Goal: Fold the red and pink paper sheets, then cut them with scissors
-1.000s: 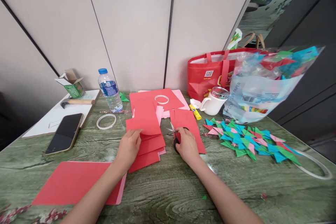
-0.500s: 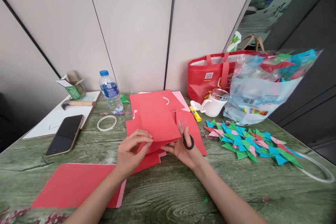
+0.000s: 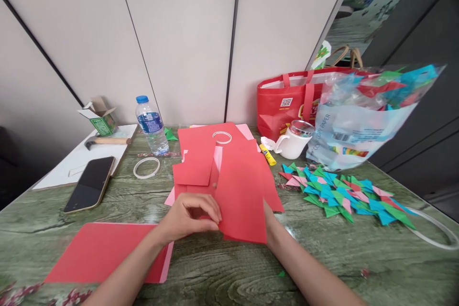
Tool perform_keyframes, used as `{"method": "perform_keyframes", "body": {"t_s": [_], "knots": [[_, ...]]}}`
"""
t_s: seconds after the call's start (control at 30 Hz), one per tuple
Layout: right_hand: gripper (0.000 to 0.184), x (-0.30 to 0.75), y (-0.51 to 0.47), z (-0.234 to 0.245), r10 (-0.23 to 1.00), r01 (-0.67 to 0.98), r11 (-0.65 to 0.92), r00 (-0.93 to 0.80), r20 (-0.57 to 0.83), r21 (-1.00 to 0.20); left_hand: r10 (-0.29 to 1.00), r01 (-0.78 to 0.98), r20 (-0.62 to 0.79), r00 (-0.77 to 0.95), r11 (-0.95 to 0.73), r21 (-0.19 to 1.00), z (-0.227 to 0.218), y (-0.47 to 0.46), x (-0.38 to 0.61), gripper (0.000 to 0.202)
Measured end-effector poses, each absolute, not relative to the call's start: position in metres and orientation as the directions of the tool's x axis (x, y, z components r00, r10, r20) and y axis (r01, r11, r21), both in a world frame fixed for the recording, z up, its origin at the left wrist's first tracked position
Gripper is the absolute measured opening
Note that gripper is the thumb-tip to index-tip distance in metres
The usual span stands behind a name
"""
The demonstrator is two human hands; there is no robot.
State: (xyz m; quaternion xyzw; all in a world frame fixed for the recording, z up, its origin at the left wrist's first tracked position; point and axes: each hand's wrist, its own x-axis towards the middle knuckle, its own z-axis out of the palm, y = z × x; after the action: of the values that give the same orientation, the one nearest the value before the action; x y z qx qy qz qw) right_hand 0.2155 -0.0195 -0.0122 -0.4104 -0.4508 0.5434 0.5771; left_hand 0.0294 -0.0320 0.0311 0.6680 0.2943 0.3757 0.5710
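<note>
Right hand mostly hidden behind red paper; forearms cropped below.

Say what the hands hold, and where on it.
Left hand: pinches the raised red paper at its lower left edge. Right hand: mostly hidden behind that paper; its hold cannot be told.

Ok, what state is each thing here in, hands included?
Held red sheets: overlapping
Left hand: pinching their edge
Right hand: mostly hidden behind them
Water bottle: upright, capped
Small green box: flaps open
Smartphone: face up, screen dark
Hammer: lying flat
Tape roll by bottle: lying flat
White mug: upright, lidded
Glue stick: lying down
Red tote bag: standing
Plastic bag: filled, upright
Folded paper pieces: heaped together
</note>
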Motion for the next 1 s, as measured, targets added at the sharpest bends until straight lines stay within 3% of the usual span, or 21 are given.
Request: {"method": "perform_keyframes", "body": {"t_s": [0.13,0.23,0.33,0.43,0.5,0.63,0.73,0.9,1.0], "knots": [[0.038,0.211,-0.021,-0.007,0.985,-0.511,-0.108,-0.168,-0.024,-0.853,0.929,-0.095,0.173,0.328,-0.150,0.984,0.021,-0.027,0.033,0.019],[0.045,0.211,-0.020,-0.003,0.993,-0.592,-0.110,-0.108,-0.056,-0.798,0.974,-0.220,0.197,0.107,-0.171,0.961,0.018,-0.022,0.035,0.036],[0.045,0.214,-0.019,-0.001,0.999,-0.577,-0.052,-0.016,-0.052,-0.815,0.999,-0.362,0.034,-0.006,-0.034,0.931,0.021,-0.018,0.032,0.054],[0.044,0.218,-0.017,-0.002,0.999,-0.509,0.012,0.043,-0.012,-0.860,0.982,-0.441,-0.162,0.094,0.187,0.878,0.025,-0.015,0.023,0.062],[0.044,0.221,-0.015,-0.003,0.996,-0.421,0.054,0.082,0.022,-0.905,0.963,-0.446,-0.189,0.191,0.257,0.858,0.025,-0.014,0.016,0.058],[0.044,0.229,-0.010,-0.005,0.988,-0.247,0.117,0.124,0.088,-0.962,0.950,-0.412,-0.148,0.276,0.256,0.875,0.022,-0.010,0.006,0.054],[0.043,0.237,-0.006,-0.004,0.984,-0.170,0.147,0.127,0.127,-0.974,0.962,-0.408,-0.150,0.226,0.233,0.883,0.024,-0.008,0.000,0.055],[0.038,0.249,-0.003,0.001,0.984,-0.048,0.168,0.061,0.165,-0.985,0.945,-0.286,-0.194,0.262,0.268,0.920,0.035,-0.008,-0.016,0.032],[0.037,0.252,-0.003,0.004,0.982,-0.010,0.188,0.026,0.187,-0.982,0.920,-0.260,-0.202,0.335,0.297,0.919,0.041,-0.008,-0.023,0.030]]}}
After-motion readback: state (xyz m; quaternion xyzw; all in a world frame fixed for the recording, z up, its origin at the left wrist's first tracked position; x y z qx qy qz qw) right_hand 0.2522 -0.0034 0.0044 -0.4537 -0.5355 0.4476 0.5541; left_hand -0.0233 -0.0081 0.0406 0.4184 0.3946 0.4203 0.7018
